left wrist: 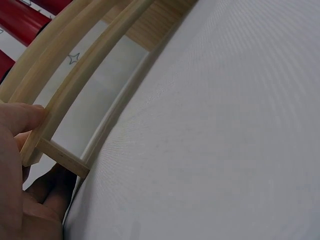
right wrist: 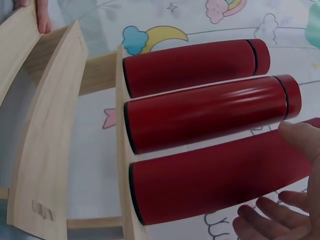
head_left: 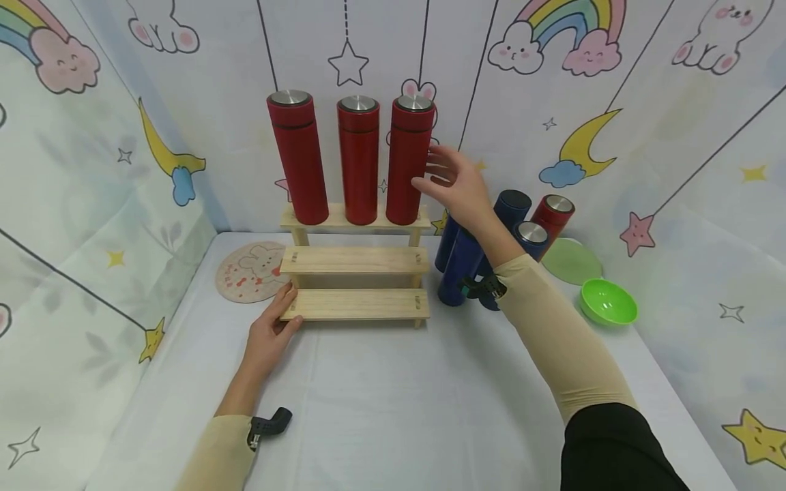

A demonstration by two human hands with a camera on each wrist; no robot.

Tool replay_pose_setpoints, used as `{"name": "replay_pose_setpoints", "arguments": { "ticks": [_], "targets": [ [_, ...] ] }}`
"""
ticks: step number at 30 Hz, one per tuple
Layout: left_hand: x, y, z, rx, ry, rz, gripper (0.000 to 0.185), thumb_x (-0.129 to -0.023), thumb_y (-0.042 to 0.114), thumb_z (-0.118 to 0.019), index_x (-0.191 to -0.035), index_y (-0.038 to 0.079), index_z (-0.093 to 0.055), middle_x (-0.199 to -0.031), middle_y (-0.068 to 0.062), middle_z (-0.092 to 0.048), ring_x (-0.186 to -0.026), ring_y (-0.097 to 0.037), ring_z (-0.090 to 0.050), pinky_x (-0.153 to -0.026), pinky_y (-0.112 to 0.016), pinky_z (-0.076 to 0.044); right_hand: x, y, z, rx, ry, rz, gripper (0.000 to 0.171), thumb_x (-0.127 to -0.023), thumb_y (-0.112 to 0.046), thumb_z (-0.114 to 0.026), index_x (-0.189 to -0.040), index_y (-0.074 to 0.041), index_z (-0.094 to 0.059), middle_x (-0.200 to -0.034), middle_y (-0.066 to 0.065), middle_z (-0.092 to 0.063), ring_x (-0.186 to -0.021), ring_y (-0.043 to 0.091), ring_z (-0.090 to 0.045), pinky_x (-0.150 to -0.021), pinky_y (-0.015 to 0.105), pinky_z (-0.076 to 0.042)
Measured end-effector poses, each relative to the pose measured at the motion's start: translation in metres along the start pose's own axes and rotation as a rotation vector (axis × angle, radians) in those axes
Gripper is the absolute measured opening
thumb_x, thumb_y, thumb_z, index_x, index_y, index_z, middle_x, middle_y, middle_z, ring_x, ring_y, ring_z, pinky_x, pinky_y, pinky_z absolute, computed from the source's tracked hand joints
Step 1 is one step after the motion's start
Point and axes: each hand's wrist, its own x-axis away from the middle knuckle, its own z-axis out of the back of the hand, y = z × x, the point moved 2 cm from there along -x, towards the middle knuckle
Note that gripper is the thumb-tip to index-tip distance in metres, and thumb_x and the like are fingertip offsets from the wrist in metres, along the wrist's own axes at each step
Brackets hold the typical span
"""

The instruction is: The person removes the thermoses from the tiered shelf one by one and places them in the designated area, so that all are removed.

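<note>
Three red thermos flasks with steel lids stand in a row on the top step of a wooden three-step rack [head_left: 356, 260]: a left flask [head_left: 301, 164], a middle flask [head_left: 359, 164] and a right flask [head_left: 410, 164]. My left hand [head_left: 268, 337] grips the left end of the bottom step; in the left wrist view its thumb [left wrist: 25, 116] lies on the step's edge. Beside the right flask is my right hand [head_left: 457, 181], its fingers spread and loosely bent. The right wrist view shows its thumb [right wrist: 300, 137] by the flask's upper part and the other fingers apart from it.
Several blue flasks [head_left: 462, 266] and another red flask [head_left: 554, 213] stand right of the rack, partly behind my right arm. Farther right are a pale green round mat [head_left: 574, 261] and a green bowl [head_left: 608, 303]. A bunny-print round mat [head_left: 248, 273] lies left of the rack.
</note>
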Motion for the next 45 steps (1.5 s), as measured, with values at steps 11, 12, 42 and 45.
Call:
{"name": "replay_pose_setpoints", "arguments": {
  "ticks": [11, 12, 42, 45],
  "targets": [
    [0.001, -0.003, 0.000, 0.015, 0.006, -0.007, 0.060, -0.107, 0.013, -0.071, -0.163, 0.005, -0.049, -0.176, -0.009, -0.031, -0.156, -0.037, -0.037, -0.101, -0.005, -0.041, -0.014, 0.008, -0.014, 0.055, -0.018, -0.113, 0.083, -0.096, -0.034, -0.085, -0.165, -0.012, -0.044, -0.154, 0.009, -0.059, -0.138, 0.025, -0.061, -0.112, 0.038, -0.052],
    [0.001, -0.003, 0.000, 0.018, 0.005, -0.009, 0.060, -0.108, 0.013, -0.071, -0.163, 0.006, -0.049, -0.176, -0.009, -0.031, -0.156, -0.037, -0.037, -0.101, -0.005, -0.041, -0.015, 0.009, -0.014, 0.064, -0.016, -0.122, 0.083, -0.096, -0.035, -0.085, -0.165, -0.013, -0.045, -0.154, 0.008, -0.059, -0.137, 0.024, -0.061, -0.111, 0.038, -0.053],
    [0.000, -0.004, 0.000, 0.014, 0.004, -0.021, 0.060, -0.108, 0.014, -0.071, -0.163, 0.008, -0.049, -0.176, -0.007, -0.032, -0.157, -0.034, -0.036, -0.102, -0.004, -0.040, -0.013, 0.006, -0.020, 0.109, 0.089, -0.078, 0.070, -0.096, -0.037, -0.085, -0.156, -0.016, -0.056, -0.139, 0.003, -0.068, -0.125, 0.019, -0.067, -0.104, 0.037, -0.057],
    [-0.001, -0.004, 0.000, 0.021, 0.005, -0.024, 0.060, -0.107, 0.014, -0.071, -0.163, 0.008, -0.050, -0.176, -0.006, -0.032, -0.157, -0.034, -0.036, -0.102, -0.004, -0.040, -0.010, 0.002, -0.017, 0.112, 0.096, -0.045, 0.068, -0.096, -0.037, -0.085, -0.155, -0.014, -0.057, -0.138, 0.003, -0.069, -0.124, 0.018, -0.067, -0.104, 0.034, -0.056]
  ]
}}
